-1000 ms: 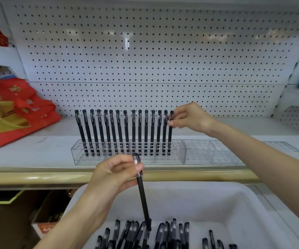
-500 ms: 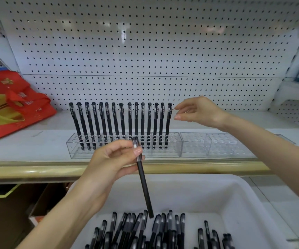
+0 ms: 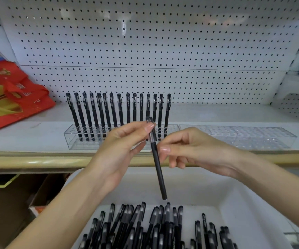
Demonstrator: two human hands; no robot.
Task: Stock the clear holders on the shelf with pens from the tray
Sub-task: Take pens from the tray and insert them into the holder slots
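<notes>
- A red bag (image 3: 10,97) is seen lying at the far left of the shelf (image 3: 37,135), well apart from the work.
- The left holder (image 3: 69,141) is set near the shelf's front edge, and a row of pens (image 3: 120,108) is stood upright in it.
- The left hand (image 3: 123,146) is clamped, thumb and fingertip, on the cap end of a pen (image 3: 158,169), which is hung tip-down above the tray.
- The right hand (image 3: 195,150) is held just beside the barrel with fingers loosely curled and nothing gripped. If the handover is fumbled, the pen could be dropped.
- The right holder (image 3: 244,137) is seen unfilled, with open room above it. The standing row could be knocked during slotting.
- The tray (image 3: 244,203) is placed below the shelf edge, with loose pens (image 3: 145,229) heaped in it.
</notes>
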